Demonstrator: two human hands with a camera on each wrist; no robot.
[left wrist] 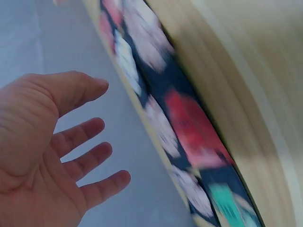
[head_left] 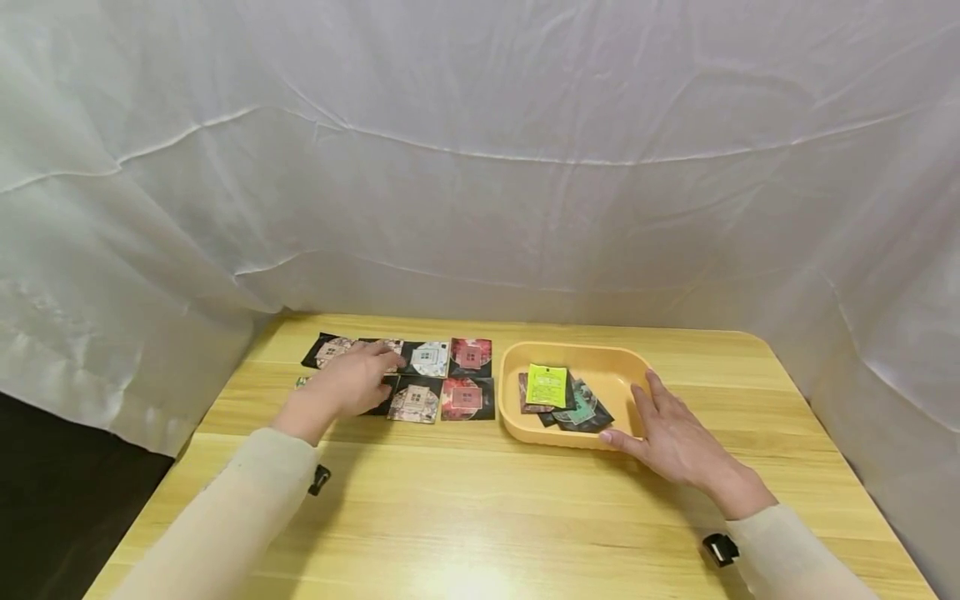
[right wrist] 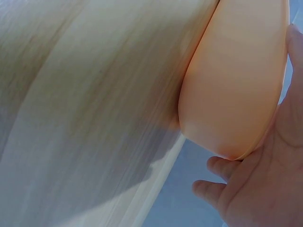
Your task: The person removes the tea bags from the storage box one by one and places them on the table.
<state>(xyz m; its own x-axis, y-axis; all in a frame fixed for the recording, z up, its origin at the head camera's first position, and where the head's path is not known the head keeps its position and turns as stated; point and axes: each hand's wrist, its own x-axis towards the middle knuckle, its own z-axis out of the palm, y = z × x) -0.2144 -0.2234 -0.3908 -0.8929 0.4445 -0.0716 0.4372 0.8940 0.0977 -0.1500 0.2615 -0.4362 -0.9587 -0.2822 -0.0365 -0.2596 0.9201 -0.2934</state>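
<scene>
The fingers of the left hand (left wrist: pixel 42 137) are spread apart and hold nothing, hovering over or just touching the packets (which of the two, I cannot tell). The right hand (head_left: pixel 671 437) rests against the yellow tray (head_left: pixel 607 367), its fingers spread along the right rim, thumb on the near edge.

Under and around the left fingers lie two rows of four square packets, judging by the left wrist view. Just to their right in the far row are a white-patterned packet (head_left: pixel 427 358) and a red-patterned packet (head_left: pixel 471 357); closer to the body lie a pale pink packet (head_left: pixel 415 400) and a second red one (head_left: pixel 468 398). Between the two sets of fingers sits the tray, holding a loose heap: a bright lime packet (head_left: pixel 547 386) on top, a black packet with a green design (head_left: pixel 583 408) askew beside it, and a reddish one partly covered.

The work looks partway along: eight packets set out neatly, a few in the tray awaiting handling or already placed there. All look flat and thin, mostly black with floral prints. Beneath everything spreads the wood-grained counter (head_left: pixel 450 500).
</scene>
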